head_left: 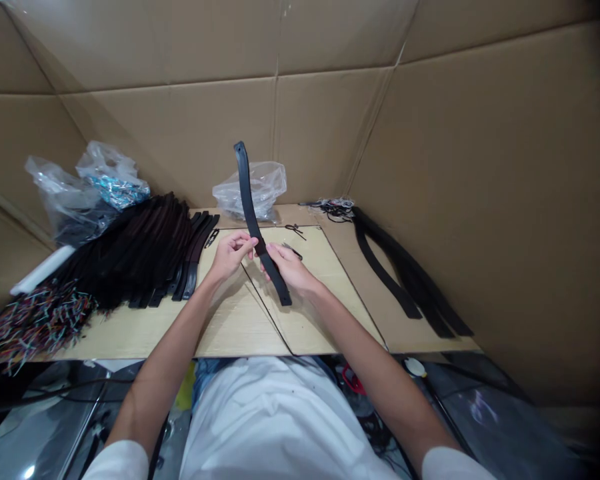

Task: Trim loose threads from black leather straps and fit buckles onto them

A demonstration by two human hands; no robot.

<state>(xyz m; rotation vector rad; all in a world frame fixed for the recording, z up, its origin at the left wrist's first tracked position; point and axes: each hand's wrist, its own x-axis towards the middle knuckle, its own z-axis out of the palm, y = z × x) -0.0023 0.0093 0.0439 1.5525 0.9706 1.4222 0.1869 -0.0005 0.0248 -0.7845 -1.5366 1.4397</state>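
Now grips black strap [247, 193] mid-length: left hand [231, 255] pinching from 9 o'clock, right hand [291, 268] closed around it from 3 o'clock. Runs lengthwise from 12 o'clock down to 5 o'clock.

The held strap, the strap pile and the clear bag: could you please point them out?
held strap [247, 190]: head view, raised upper part.
strap pile [145, 247]: head view, stack's middle.
clear bag [271, 183]: head view, right side.
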